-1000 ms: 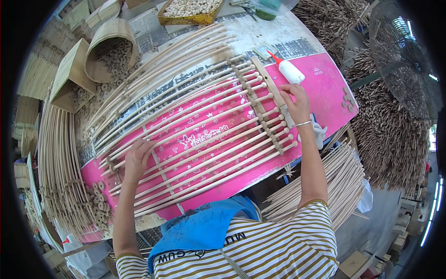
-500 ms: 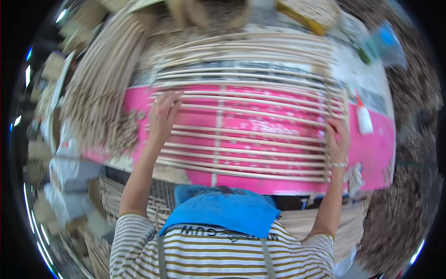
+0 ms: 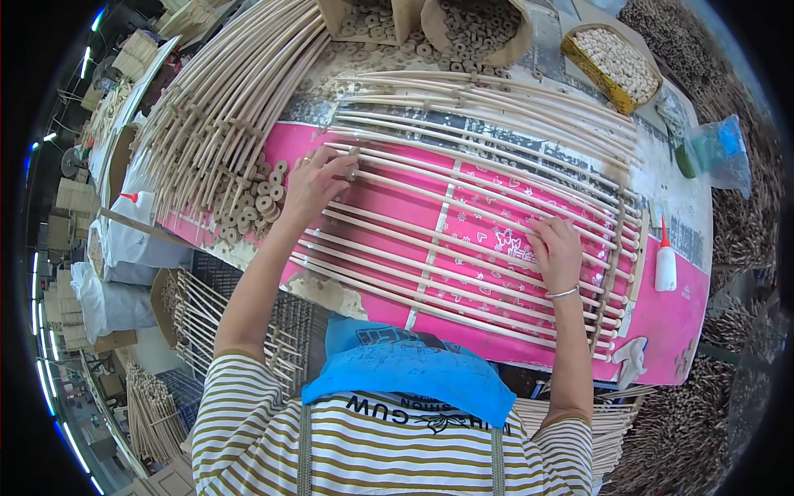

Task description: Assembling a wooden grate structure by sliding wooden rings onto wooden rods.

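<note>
Pale wooden rods [image 3: 488,285] with rounded right ends lie side by side across the pink table top, their right ends resting over a notched wooden strip [image 3: 606,285]. My left hand [image 3: 314,188] is at the left rod ends, thumb and fingers closed around a small brown wooden ring [image 3: 353,159] at a rod's tip. Whether the rod passes through the ring is hard to see. My right hand [image 3: 559,255] is over the right half of the row, fingertips pinched on one rod. A heap of loose wooden rings [image 3: 258,198] lies left of my left hand.
Rods with rings on them [image 3: 223,107] are piled at the far left. Boxes of rings [image 3: 475,33] and a tray of pale beads [image 3: 616,62] stand at the back. A white glue bottle [image 3: 665,266] and a crumpled white cloth [image 3: 632,361] sit at the right.
The view has turned, so the table appears tilted. My right hand has moved left along the rods, away from their right ends. A ring now shows at my left fingertips.
</note>
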`<state>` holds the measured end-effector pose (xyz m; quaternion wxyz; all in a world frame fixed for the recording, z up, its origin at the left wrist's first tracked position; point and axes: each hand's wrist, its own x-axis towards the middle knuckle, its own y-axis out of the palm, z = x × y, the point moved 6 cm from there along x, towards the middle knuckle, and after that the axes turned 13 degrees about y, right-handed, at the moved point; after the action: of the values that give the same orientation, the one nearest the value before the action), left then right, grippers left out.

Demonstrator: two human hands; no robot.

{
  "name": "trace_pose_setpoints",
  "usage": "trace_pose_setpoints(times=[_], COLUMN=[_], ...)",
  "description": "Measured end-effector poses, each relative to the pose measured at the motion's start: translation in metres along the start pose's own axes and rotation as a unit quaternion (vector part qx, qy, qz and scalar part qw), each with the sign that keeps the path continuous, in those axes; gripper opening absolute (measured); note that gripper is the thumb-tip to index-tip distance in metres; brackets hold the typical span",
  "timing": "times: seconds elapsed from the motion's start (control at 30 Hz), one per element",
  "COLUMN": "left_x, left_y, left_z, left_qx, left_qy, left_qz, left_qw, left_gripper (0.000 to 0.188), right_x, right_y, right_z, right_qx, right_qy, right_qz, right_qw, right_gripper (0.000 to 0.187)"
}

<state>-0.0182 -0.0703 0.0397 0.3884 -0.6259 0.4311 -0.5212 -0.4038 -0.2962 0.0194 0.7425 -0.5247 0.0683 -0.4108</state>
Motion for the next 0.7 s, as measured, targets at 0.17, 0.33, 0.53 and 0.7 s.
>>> trace_pose_setpoints(times=[0.17,0.33,0.53,0.7], left_x=[0.004,0.002,-0.004,-0.004], left_y=[0.007,-0.005,-0.001,0.002], left_z=[0.002,-0.005,-0.001,0.002], left_qx=[0.038,0.012,-0.003,0.007], left_qy=[0.03,0.038,0.025,0.038], left_qz=[-0.009,0.003,0.034,0.044], left_qw=[0.999,0.999,0.999,0.998], left_gripper=[0.043,0.039,0.037,0.038], right_x=[0.005,0.003,0.003,0.006], right_y=[0.005,0.0,0.002,0.005], right_z=[-0.005,-0.004,-0.003,-0.006], right_qx=[0.002,0.034,0.036,0.032], right_qy=[-0.011,-0.003,-0.005,0.014], right_qz=[0.014,0.02,0.027,0.035], right_qw=[1.0,0.999,0.999,0.999], right_gripper=[0.018,0.013,0.013,0.014])
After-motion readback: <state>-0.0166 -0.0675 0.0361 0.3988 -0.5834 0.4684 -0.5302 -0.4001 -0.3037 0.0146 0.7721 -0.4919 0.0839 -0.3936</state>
